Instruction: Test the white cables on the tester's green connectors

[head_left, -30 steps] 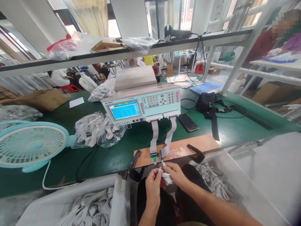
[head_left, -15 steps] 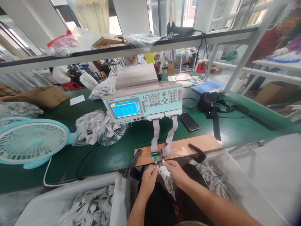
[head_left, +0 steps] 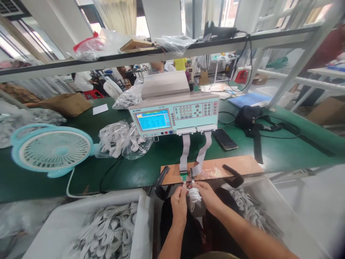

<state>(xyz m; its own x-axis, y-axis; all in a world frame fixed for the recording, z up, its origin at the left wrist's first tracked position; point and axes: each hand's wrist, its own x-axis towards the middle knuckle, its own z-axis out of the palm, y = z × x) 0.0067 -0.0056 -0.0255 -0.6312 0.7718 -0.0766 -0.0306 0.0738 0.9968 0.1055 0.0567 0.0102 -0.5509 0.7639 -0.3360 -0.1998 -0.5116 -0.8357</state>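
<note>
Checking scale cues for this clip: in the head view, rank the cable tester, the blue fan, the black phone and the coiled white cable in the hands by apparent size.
1. Cable tester
2. Blue fan, nearly as large but nearer the camera, so unsure
3. Black phone
4. Coiled white cable, partly hidden by the hands

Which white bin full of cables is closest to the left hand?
The white plastic bin at bottom left, beside the left hand; the other bin sits past the right hand.

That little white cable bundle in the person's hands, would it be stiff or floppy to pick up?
Probably floppy: the white cable bundle sags in loops between the left hand and right hand. Likely light, since fingertips alone carry it. It looks unlikely to roll, though loose loops might snag.
</note>
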